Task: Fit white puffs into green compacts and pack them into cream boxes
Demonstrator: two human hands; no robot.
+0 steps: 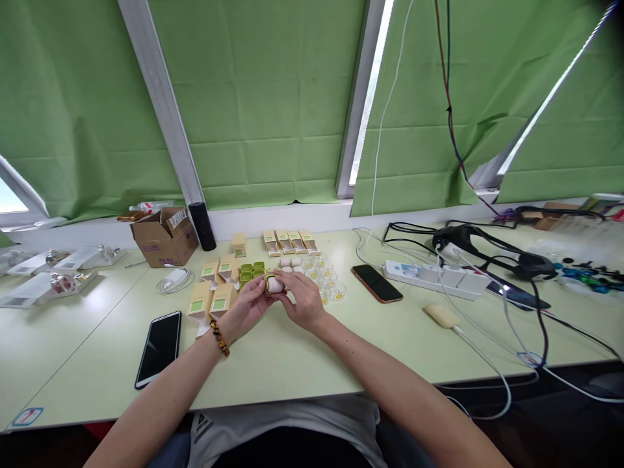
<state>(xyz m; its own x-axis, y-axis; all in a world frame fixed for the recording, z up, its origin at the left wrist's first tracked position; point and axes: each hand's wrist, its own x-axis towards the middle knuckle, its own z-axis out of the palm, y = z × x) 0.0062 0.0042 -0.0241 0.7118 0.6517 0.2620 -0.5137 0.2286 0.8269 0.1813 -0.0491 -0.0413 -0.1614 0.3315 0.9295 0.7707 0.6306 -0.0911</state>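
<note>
Over the table [273,357], your left hand [245,307], your right hand [306,302], fingers gripping a white cylinder [275,285], cartons [223,300] nearby.

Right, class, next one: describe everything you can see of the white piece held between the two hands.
The white piece is small, short and rounded, like a stubby cylinder, and looks smooth. A green part shows at its left end; whether the two are joined is unclear. It lies roughly sideways, held over the table. The left hand holds it from the left, and the right hand has its fingers at the right side. They hide some of it, and its material cannot be told.
</note>
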